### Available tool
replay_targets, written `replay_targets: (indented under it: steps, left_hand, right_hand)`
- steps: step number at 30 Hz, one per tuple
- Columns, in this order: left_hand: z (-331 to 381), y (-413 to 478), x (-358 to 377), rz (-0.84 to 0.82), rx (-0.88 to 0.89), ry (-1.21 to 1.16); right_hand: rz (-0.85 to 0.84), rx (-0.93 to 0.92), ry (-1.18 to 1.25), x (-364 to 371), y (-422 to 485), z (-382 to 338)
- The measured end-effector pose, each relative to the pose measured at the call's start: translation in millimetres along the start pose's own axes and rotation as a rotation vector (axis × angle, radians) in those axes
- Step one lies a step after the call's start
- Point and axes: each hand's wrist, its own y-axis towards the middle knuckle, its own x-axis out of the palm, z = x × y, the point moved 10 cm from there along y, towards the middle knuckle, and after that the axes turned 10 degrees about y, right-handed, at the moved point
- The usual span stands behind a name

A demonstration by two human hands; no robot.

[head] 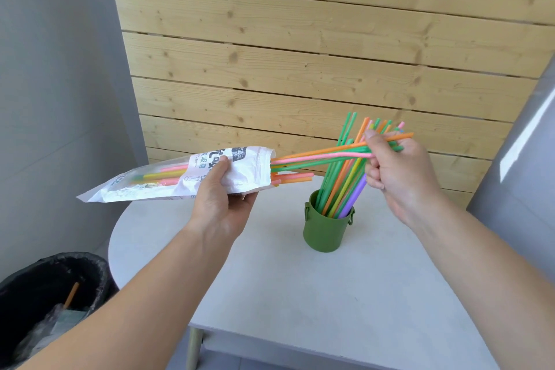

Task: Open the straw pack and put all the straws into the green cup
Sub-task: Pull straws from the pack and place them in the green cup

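Note:
My left hand [222,204] holds the white straw pack [168,180] level above the table's left side, its open mouth facing right. Several coloured straws stick out of that mouth. My right hand [399,171] pinches a few of them, orange, pink and green [318,156], partly pulled out of the pack. The green cup [326,230] stands upright on the table below my right hand. It holds several straws [342,177] that lean to the upper right, behind the pulled ones.
The round white table [300,294] carries only the cup. A black-lined waste bin [51,303] with an orange straw and scraps inside stands on the floor at the lower left. A wooden plank wall [300,54] rises behind the table.

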Motion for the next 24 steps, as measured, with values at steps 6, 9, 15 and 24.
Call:
replay_targets:
  steps: [6, 9, 15, 24]
  left_hand:
    - [5, 6, -11, 0.051, 0.013, -0.020]
    - [5, 7, -12, 0.057, 0.010, -0.002]
    - [6, 9, -19, 0.074, 0.017, 0.012]
    - [3, 7, -14, 0.040, 0.022, 0.019]
  right_hand:
    - [-0.012, -0.031, -0.067, -18, 14, -36]
    - [-0.022, -0.049, -0.166, -29, 22, -56]
    - [-0.056, -0.109, -0.276, -51, 31, -98]
    - [-0.068, -0.063, -0.529, -85, 32, -116]
